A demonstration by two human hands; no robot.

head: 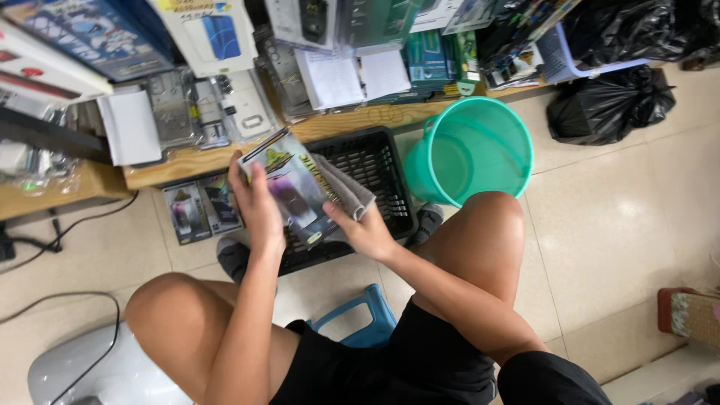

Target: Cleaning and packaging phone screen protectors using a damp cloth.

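Clearly the left hand [259, 206] clamps the packaged box [294, 187] — long axis tilted up-left — while right hand [367, 231] fingers pinch a grey cloth [346, 187] against its right edge.

The floor [615, 217] is pale cream tile with thin grout lines, glossy enough to catch soft patches of light. A low wooden shelf [352, 124] runs along the top, its front edge crowded with boxed and blister-packed goods. Beside its right end a teal plastic bucket [472, 150] stands on the tiles. Black rubbish bags [607, 105] slump in the top right corner. A black cable [60, 300] trails across the floor at the left.
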